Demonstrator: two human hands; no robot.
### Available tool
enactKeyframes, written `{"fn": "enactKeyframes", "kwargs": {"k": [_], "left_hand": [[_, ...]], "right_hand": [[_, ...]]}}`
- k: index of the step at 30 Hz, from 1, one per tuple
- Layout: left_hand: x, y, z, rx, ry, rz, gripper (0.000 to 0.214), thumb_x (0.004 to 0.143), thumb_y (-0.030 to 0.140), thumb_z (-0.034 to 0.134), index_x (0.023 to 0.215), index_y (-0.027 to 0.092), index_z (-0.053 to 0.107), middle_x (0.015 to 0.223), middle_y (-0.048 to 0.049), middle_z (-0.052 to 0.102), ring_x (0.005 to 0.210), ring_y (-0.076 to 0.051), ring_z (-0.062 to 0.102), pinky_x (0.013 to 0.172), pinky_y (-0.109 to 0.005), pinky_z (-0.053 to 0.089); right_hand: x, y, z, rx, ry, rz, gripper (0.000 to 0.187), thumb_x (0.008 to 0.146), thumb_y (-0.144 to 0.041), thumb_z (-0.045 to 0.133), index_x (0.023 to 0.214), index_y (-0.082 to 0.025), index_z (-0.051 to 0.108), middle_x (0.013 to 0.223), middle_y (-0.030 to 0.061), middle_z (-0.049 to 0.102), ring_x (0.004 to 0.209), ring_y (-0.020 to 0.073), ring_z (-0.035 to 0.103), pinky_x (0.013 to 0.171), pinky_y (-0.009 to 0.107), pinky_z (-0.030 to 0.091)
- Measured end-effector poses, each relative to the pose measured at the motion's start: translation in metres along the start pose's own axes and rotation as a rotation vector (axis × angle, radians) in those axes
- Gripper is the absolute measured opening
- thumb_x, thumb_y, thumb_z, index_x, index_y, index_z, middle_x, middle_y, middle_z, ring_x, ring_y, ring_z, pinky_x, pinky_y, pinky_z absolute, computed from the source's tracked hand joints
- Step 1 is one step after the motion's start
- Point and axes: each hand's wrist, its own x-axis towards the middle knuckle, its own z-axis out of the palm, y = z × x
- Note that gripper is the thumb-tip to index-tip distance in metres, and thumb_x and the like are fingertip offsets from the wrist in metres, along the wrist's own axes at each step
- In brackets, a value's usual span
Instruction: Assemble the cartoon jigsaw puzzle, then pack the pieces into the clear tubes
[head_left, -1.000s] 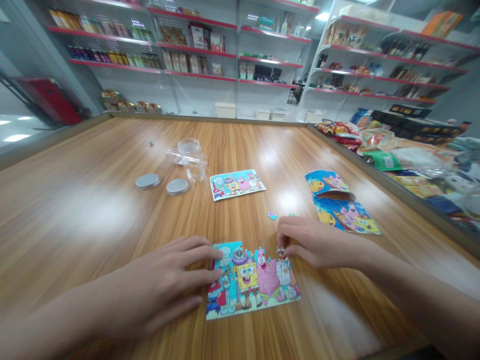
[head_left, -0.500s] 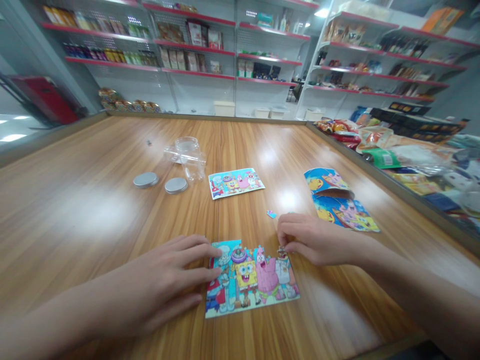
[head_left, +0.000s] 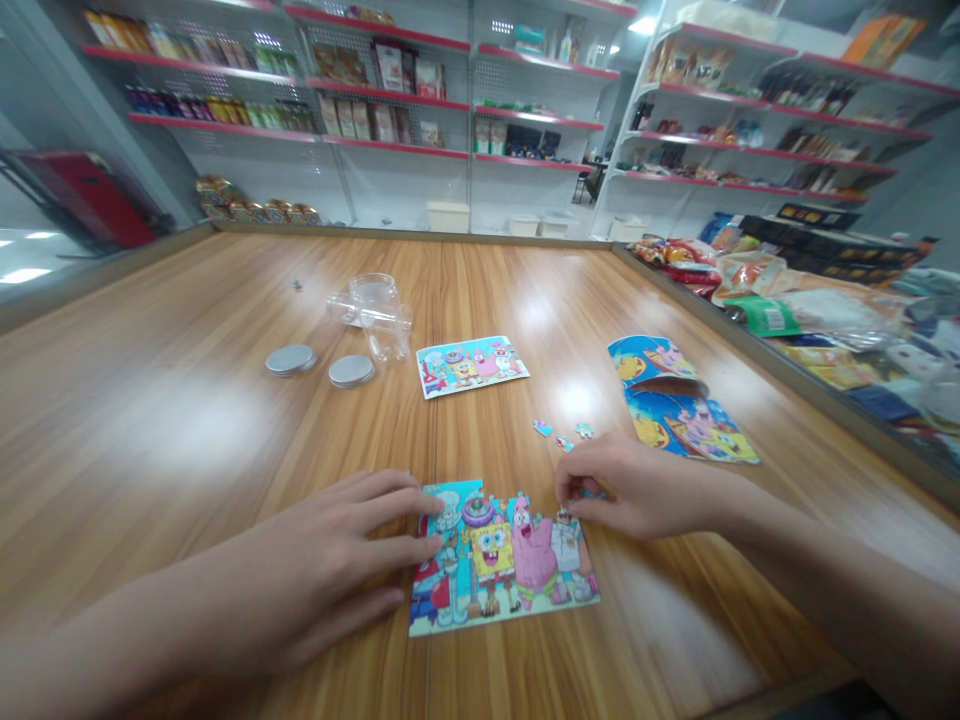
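Note:
A cartoon jigsaw puzzle [head_left: 491,555] lies flat before me, its upper edge stepped where the picture breaks off. My left hand [head_left: 330,560] rests at its left side with fingers apart, two fingertips on the pieces. At the upper right edge of the puzzle, my right hand [head_left: 611,485] has thumb and index finger closed around a small puzzle piece [head_left: 564,516], partly hidden by the fingertips. Just beyond that hand are several loose pieces, among them a blue-pink piece [head_left: 542,428] and a pale piece [head_left: 584,430]. Another loose piece is partly covered by the curled fingers.
Beyond the puzzle lies a reference picture card [head_left: 472,366]. A folded blue cartoon packet [head_left: 686,420] is at right. Clear plastic jars [head_left: 379,315] and two silver lids [head_left: 351,371] stand at left. Bagged goods [head_left: 810,310] line the table's right edge; shelves stand behind.
My right hand has shifted slightly down and right, and the piece at its fingertips now lies flatter against the puzzle. More loose pieces show beyond it. My left hand stays put.

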Motion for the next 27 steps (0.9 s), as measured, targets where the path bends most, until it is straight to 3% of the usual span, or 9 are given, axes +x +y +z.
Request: {"fn": "enactKeyframes", "kwargs": {"k": [17,27], "left_hand": [[-0.0006,-0.0001,0.001,-0.029,0.02,-0.003,0.041,0.091,0.016,0.059,0.129,0.03,0.062,0.136,-0.0071,0.059,0.124,-0.027,0.056,0.104,-0.044,0.053],[-0.0017,-0.0016,0.0015,-0.003,0.005,-0.007,0.043,0.091,0.017,0.058,0.132,0.032,0.06,0.139,-0.0063,0.058,0.125,-0.028,0.056,0.103,-0.046,0.054]], "right_hand": [[0.0032,0.0011,0.006,-0.041,0.08,0.087,0.005,0.087,-0.017,0.059,0.09,-0.018,0.064,0.081,0.0016,0.067,0.066,0.0113,0.054,0.062,0.025,0.036],[0.0037,0.0046,0.0054,-0.079,0.066,0.075,0.005,0.09,-0.018,0.058,0.092,-0.018,0.063,0.084,0.0026,0.068,0.075,0.0137,0.06,0.066,0.026,0.039]]}}
